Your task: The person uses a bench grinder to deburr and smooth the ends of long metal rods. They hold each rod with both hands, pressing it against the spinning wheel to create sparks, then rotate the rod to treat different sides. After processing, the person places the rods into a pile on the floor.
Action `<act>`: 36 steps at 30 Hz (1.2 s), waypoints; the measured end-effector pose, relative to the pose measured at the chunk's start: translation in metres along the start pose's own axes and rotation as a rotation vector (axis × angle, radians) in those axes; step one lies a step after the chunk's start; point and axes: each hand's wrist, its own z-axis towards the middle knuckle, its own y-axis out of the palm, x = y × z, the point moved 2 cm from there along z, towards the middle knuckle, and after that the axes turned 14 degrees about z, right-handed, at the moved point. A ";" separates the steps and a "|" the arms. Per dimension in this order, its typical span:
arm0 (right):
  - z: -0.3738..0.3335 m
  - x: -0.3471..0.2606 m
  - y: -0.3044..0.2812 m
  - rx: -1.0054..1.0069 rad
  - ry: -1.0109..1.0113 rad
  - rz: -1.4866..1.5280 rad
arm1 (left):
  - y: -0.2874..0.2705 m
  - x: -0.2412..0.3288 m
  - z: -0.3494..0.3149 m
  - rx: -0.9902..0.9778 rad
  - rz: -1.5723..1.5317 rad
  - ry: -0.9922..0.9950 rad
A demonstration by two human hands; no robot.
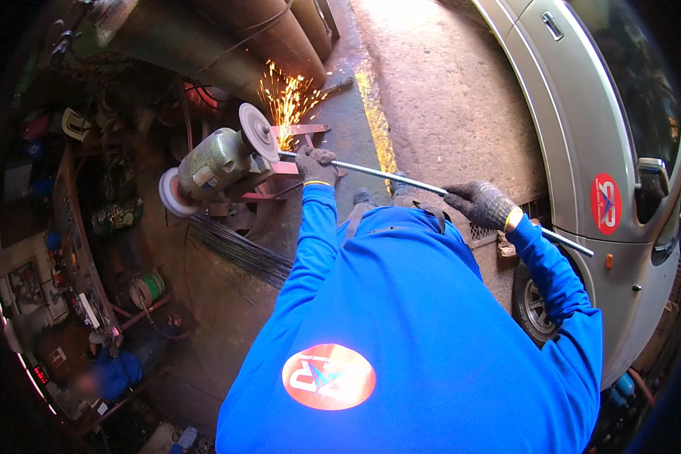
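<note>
You're grinding the steel rod (431, 187) tip against the grinder wheel (259, 132), centre frame; left hand (315, 164) and right hand (480, 204) each grip it closed. Next, keep steady pressure.

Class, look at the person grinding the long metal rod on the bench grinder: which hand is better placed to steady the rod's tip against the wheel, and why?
Probably the left hand: it grips the rod just beside the grinding wheel, where sparks fly. The right hand holds it farther back.

Head camera looks steeply down — fisheye, close over the blue-sleeved shoulders.
</note>
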 end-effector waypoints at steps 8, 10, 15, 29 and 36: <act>-0.019 -0.017 0.010 0.434 -0.264 -0.816 | 0.000 0.007 0.003 -0.181 -0.232 -0.094; -0.021 -0.013 0.013 0.655 -0.400 -0.825 | -0.005 0.005 -0.006 -0.284 -0.278 -0.048; -0.004 0.084 0.011 0.870 -0.059 -0.416 | 0.081 -0.022 -0.095 -0.204 0.179 0.111; 0.026 0.131 0.052 0.569 0.073 0.019 | 0.232 -0.034 -0.269 -0.728 1.337 0.518; 0.041 0.107 0.041 0.518 0.018 -0.028 | 0.242 -0.035 -0.280 -0.698 1.387 0.574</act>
